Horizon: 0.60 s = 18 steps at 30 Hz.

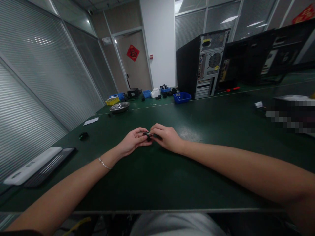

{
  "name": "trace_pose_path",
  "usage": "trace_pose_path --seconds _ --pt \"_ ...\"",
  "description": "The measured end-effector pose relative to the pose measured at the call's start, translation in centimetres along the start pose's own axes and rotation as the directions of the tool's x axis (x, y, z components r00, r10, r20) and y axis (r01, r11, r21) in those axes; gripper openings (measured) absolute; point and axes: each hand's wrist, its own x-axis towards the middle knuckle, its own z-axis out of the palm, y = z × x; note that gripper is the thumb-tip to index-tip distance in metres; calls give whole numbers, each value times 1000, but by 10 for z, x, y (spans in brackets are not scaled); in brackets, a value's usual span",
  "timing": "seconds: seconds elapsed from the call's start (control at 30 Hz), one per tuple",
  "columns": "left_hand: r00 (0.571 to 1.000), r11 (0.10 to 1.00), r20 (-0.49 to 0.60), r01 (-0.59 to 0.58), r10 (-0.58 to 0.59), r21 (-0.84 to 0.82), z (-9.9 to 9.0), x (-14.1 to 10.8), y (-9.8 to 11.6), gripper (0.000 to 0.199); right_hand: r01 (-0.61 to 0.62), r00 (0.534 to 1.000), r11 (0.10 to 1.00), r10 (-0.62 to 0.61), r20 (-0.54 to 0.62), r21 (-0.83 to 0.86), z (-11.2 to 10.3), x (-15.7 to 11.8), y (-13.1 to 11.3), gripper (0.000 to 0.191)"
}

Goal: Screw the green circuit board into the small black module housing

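Observation:
Both hands meet over the middle of a dark green tabletop (152, 177). Between the fingers of my left hand (134, 141) sits a small black part (148, 138), partly covered by the fingers and too small to name. My right hand (166, 136) pinches a thin, light-coloured sliver (149, 133) lying against the black part; its kind cannot be made out. The fingertips of the two hands nearly touch. A bracelet (104, 164) circles my left wrist.
At left lie a black keyboard (50, 167), a white long box (33, 164) and a black mouse (83, 135). Farther back stand a metal dish (119, 107), a blue bin (182, 97), a yellow tray (112, 101) and a computer tower (188, 67). A red screwdriver (233, 89) lies right of it.

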Motion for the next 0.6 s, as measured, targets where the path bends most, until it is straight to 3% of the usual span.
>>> trace_pose_path --seconds 0.17,0.47,0.6 --pt "1000 1000 2 -10 10 -2 -1 0 -1 35 45 999 995 -44 -9 84 1 -1 2 17" --pt "998 998 39 -45 43 40 -2 1 -2 30 -48 993 950 78 -87 307 4 1 -1 10" --pt "998 997 57 -30 26 68 -1 -1 -1 30 -65 995 943 86 -52 327 3 1 -2 20"
